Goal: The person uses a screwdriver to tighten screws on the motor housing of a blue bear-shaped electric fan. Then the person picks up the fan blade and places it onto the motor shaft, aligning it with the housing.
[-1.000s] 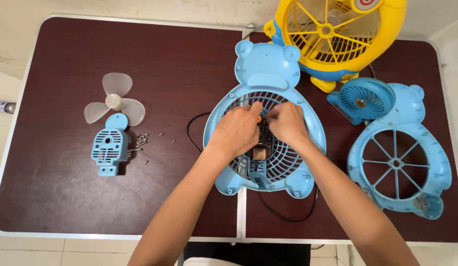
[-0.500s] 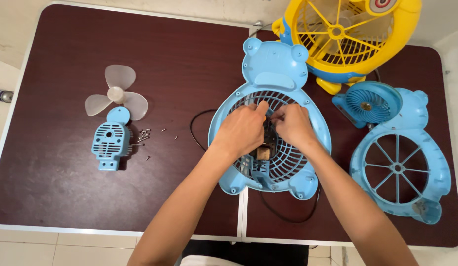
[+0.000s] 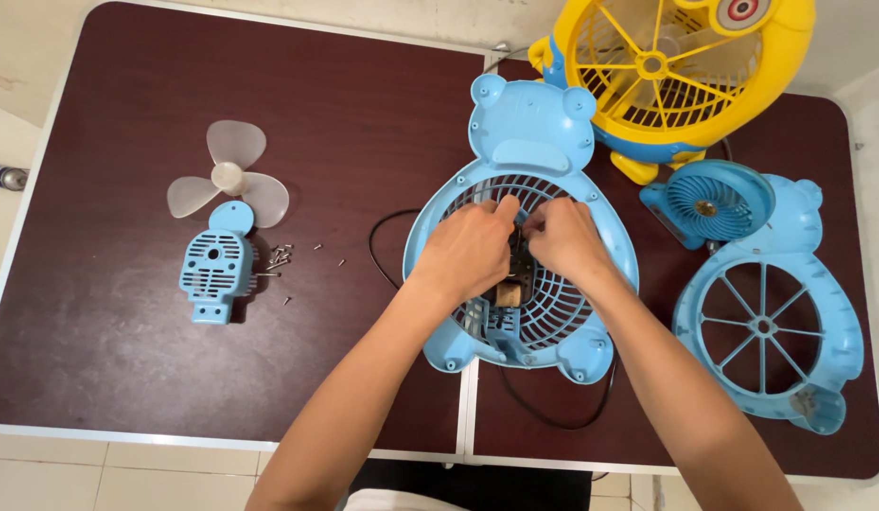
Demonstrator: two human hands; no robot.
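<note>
I keep my left hand (image 3: 470, 248) and right hand (image 3: 562, 241) pinched close on the small motor (image 3: 511, 274) at the middle of the blue bear-shaped fan grille (image 3: 591, 237) — what the fingertips actually grip I cannot tell; best to work slowly and hold the grille flat on the surface (image 3: 364, 114).

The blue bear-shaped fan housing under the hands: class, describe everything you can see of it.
The light blue, bear-shaped plastic fan housing lies flat across the seam of the dark brown table, ears pointing away. Its round body is a ribbed grille with a small motor at the centre. The left hand and right hand rest on it, fingers at the motor. A black cord trails out beneath.

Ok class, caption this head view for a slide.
Both hands, left hand and right hand, work at the motor in a blue fan shell.
</note>
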